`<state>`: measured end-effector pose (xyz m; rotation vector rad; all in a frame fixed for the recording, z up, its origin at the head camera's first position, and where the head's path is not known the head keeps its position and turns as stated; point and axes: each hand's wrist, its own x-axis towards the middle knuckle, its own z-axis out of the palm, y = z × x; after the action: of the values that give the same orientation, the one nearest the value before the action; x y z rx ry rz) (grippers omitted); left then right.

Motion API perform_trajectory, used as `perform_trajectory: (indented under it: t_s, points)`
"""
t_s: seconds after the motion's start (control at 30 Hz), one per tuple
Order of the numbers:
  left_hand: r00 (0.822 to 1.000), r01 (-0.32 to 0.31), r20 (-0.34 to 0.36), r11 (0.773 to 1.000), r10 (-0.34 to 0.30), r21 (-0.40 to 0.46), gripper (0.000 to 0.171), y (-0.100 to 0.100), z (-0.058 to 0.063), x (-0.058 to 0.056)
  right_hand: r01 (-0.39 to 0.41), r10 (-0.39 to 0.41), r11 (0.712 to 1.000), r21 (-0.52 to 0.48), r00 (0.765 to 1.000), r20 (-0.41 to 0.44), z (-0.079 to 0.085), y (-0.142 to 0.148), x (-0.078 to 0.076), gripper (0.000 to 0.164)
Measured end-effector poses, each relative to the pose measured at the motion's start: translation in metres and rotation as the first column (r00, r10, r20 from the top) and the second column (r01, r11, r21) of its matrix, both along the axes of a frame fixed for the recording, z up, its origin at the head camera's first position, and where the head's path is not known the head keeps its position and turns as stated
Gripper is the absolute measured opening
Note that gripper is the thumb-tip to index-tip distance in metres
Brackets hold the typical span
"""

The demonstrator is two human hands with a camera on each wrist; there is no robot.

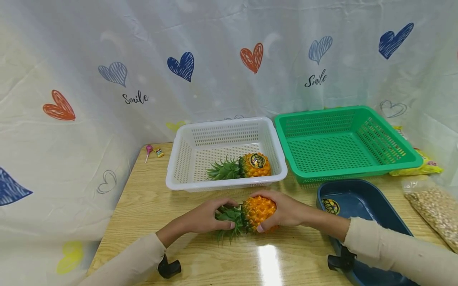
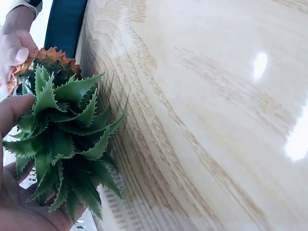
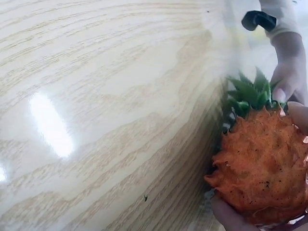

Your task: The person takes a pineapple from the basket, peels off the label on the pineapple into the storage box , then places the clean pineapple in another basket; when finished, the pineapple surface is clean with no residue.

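A small orange pineapple point(image 1: 258, 212) with a green leafy crown point(image 2: 62, 139) lies on its side just above or on the tabletop, in front of the white basket. My right hand point(image 1: 288, 208) grips its fruit end, thumb in front and fingers round the far side. At the crown, my left hand point(image 1: 209, 217) holds the leaves between thumb and fingers. The right wrist view shows the spiky base of the pineapple point(image 3: 264, 163) close up. A second pineapple point(image 1: 255, 165), bearing a round label, lies inside the white basket point(image 1: 195, 185).
A green basket point(image 1: 329, 151) stands right of the white one. Nearer on the right is a dark blue tray point(image 1: 358, 202) with a round label point(image 1: 330, 206) in it. Beyond lie a yellow packet point(image 1: 420, 169) and a clear bag of pale grains point(image 1: 434, 206). A lollipop point(image 1: 148, 149) and wrapped candy point(image 1: 159, 152) sit back left.
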<state>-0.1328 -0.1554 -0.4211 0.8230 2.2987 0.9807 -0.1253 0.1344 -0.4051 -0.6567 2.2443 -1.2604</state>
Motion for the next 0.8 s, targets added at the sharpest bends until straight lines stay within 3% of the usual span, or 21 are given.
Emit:
perform_trajectory:
  t_s: [0.57,0.8]
  points:
    - [0.995,0.097,-0.014,0.995,-0.097,0.011,0.064,-0.003,0.006,0.003,-0.085,0.085,0.996,-0.005,0.996,-0.025,0.009,0.011,-0.002,0.079]
    - [0.986,0.137,0.086,0.990,-0.139,0.035,0.068,-0.010,0.015,0.003,-0.078,0.080,0.997,0.024,0.993,-0.083,0.016,0.021,0.001,0.079]
